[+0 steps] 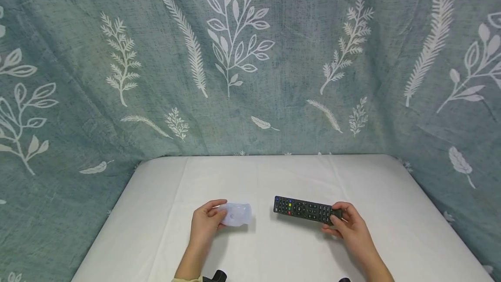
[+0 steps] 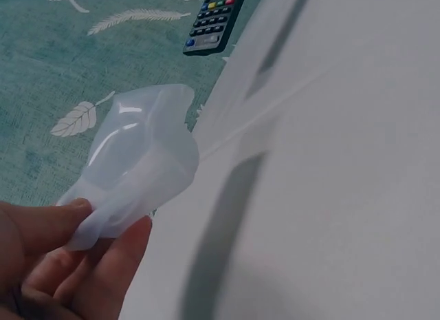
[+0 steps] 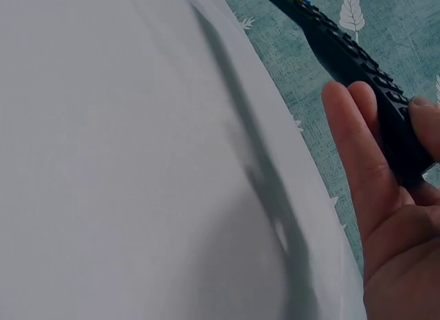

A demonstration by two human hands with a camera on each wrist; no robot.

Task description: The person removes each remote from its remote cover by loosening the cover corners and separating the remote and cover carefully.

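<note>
My left hand (image 1: 204, 225) pinches one end of a translucent, soft silicone sleeve (image 1: 237, 214), thumb on top and fingers beneath. In the left wrist view the sleeve (image 2: 141, 144) looks hollow and slightly crumpled, held above the table. On the right, my right hand (image 1: 350, 227) grips a black remote control (image 1: 301, 209) by its right end, thumb on the button face. The remote's buttons face up, with a few coloured ones toward its left end. Seen from the right wrist, the remote (image 3: 364, 79) is edge-on, with fingers under it. A gap separates the sleeve from the remote.
A white-covered table (image 1: 258, 182) lies beneath both hands, and their shadows fall on it. Behind it hangs a green-blue curtain (image 1: 289, 77) with white leaf prints. Dark rounded pieces (image 1: 219, 276) show near the wrists at the bottom edge.
</note>
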